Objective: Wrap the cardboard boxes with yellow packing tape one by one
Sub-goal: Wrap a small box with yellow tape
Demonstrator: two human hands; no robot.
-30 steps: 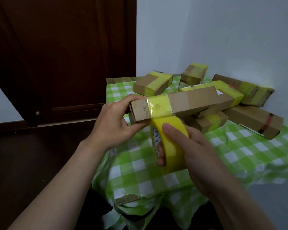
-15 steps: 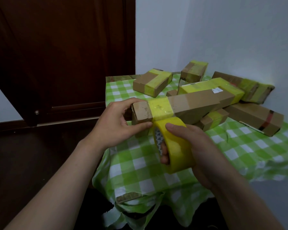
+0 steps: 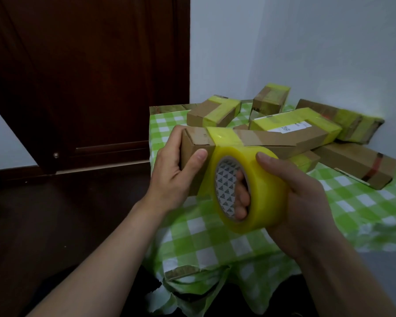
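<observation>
Left hand [image 3: 174,177] grips the cardboard box [image 3: 272,139], right hand [image 3: 304,202] grips the tape roll [image 3: 268,195]; slack could wrinkle the wrap.

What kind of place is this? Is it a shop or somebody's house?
Probably a room in someone's home, not a shop. A dark wooden door stands beside plain white walls, and a pile of taped boxes sits on a green checked tablecloth in the corner.

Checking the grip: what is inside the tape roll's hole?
The right hand's fingers sit inside the tape roll, against its patterned core. How far they reach through is hidden by the roll.
</observation>
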